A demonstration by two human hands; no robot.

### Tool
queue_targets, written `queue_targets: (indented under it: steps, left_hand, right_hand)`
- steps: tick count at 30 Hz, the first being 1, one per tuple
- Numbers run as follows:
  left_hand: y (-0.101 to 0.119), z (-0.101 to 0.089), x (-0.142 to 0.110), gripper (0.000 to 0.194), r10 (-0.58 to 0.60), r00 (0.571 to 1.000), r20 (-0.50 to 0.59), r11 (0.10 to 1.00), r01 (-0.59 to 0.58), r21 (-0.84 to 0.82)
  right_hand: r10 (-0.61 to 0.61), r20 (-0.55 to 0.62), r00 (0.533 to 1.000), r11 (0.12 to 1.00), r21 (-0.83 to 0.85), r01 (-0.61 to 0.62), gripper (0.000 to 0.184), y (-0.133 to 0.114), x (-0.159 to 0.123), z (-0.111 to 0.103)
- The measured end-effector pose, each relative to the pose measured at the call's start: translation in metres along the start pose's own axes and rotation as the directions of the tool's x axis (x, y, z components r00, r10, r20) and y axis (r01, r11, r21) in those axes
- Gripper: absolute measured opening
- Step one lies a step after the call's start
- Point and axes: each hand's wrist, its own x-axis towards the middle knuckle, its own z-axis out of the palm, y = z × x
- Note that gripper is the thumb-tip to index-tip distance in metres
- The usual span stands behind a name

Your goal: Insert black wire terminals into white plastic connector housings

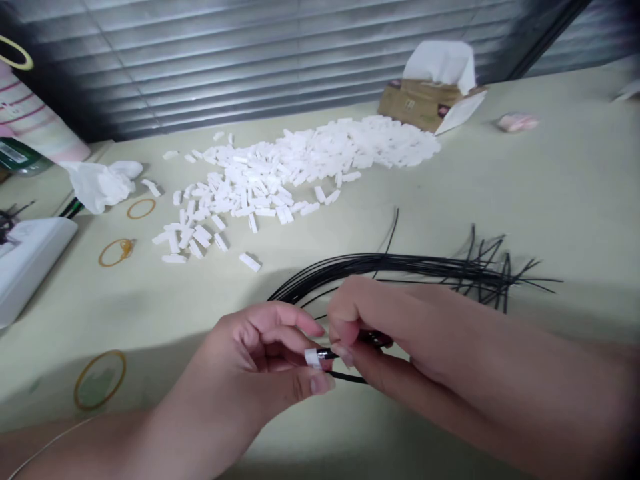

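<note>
**Two hands pinched a white connector (313, 358) and black wires (400, 270) above the surface (560, 180)**

The left hand (250, 353) had its fingers closed on the white connector, with the thumb and forefinger gripping its sides and the other fingers curled loosely behind. The right hand (385, 333) had its fingers pinched almost shut around a black wire, right beside the connector's open end. A short shiny tip showed where the wire met the connector, but the fingers hid most of the join. The connector was held low in the centre of the view, between the two hands.

The rest of the black wires lay in a long, curved bundle on the surface just beyond the hands, their loose ends splayed to the right. Farther off, a large pile of white connectors (280, 167) spread across the surface from a cardboard box (417, 107) with a tissue (443, 67) sticking out of it. Rubber bands (141, 208) lay left of the pile, near a crumpled tissue (100, 185) and a white plastic case (30, 267). Window blinds (250, 60) ran along the far edge.
</note>
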Motion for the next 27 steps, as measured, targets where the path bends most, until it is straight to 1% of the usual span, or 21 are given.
queue_targets:
  steps: [3, 5, 7, 9, 11, 13, 15, 19, 20, 21, 23, 25, 27]
  left_hand:
    - [0.0013, 0.0005, -0.0005, 0.017, -0.003, 1.000, 0.000, 1.000, 0.003, 0.016]
    - [0.0029, 0.0012, -0.0009, 0.017, -0.018, 1.000, -0.001, 1.000, 0.018, 0.009]
    - [0.0043, 0.0017, -0.0014, 0.017, -0.038, 0.999, -0.004, 0.999, 0.038, -0.007]
    - [0.0047, 0.0016, -0.0019, 0.019, -0.064, 0.998, -0.014, 0.997, 0.063, -0.033]
    - [0.0038, 0.0008, -0.0023, 0.022, -0.072, 0.997, -0.011, 0.995, 0.071, -0.063]
    - [0.0019, 0.0000, -0.0022, 0.022, -0.064, 0.998, 0.004, 0.994, 0.064, -0.089]
    - [0.0001, -0.0003, -0.0014, 0.020, -0.051, 0.999, 0.013, 0.994, 0.052, -0.093]
    - [-0.0010, 0.0004, 0.0004, 0.018, -0.059, 0.998, -0.002, 0.995, 0.059, -0.085]
    - [-0.0009, 0.0005, 0.0006, 0.018, -0.062, 0.998, 0.004, 0.994, 0.062, -0.090]
    - [-0.0006, 0.0006, 0.0006, 0.017, -0.065, 0.998, 0.018, 0.993, 0.066, -0.098]
    - [-0.0001, 0.0005, 0.0003, 0.018, -0.067, 0.996, 0.052, 0.991, 0.072, -0.116]
    - [0.0003, 0.0003, 0.0001, 0.020, -0.073, 0.995, 0.071, 0.986, 0.082, -0.142]
    - [0.0006, 0.0000, 0.0001, 0.022, -0.080, 0.994, 0.078, 0.979, 0.093, -0.183]
  right_hand:
    - [-0.008, 0.022, 1.000, 1.000, -0.028, 0.009, 0.018, -0.0001, 0.0006, 0.0001]
    - [-0.045, 0.007, 0.999, 0.998, -0.036, 0.045, 0.018, 0.0011, 0.0020, 0.0008]
    - [-0.076, -0.019, 0.997, 0.997, 0.000, 0.076, 0.019, 0.0027, 0.0042, 0.0014]
    - [-0.044, -0.023, 0.999, 0.997, 0.066, 0.046, 0.022, 0.0034, 0.0062, 0.0016]
    - [-0.006, -0.022, 1.000, 0.996, 0.089, 0.008, 0.023, 0.0024, 0.0070, 0.0014]
    - [-0.006, -0.019, 1.000, 0.998, 0.061, 0.007, 0.022, 0.0001, 0.0063, 0.0015]
    - [-0.056, -0.026, 0.998, 0.998, 0.006, 0.057, 0.020, -0.0020, 0.0047, 0.0023]
    - [-0.171, -0.030, 0.985, 0.976, -0.139, 0.166, 0.021, -0.0017, 0.0022, 0.0053]
    - [-0.165, -0.024, 0.986, 0.976, -0.149, 0.159, 0.020, -0.0009, 0.0019, 0.0060]
    - [-0.125, -0.010, 0.992, 0.983, -0.141, 0.122, 0.018, -0.0001, 0.0016, 0.0065]
    - [0.007, -0.005, 1.000, 0.994, -0.112, -0.008, 0.012, 0.0011, 0.0013, 0.0071]
    - [0.133, -0.001, 0.991, 0.989, -0.063, -0.132, 0.008, 0.0012, 0.0015, 0.0068]
    - [0.176, -0.007, 0.984, 0.984, -0.003, -0.176, 0.003, 0.0007, 0.0022, 0.0054]
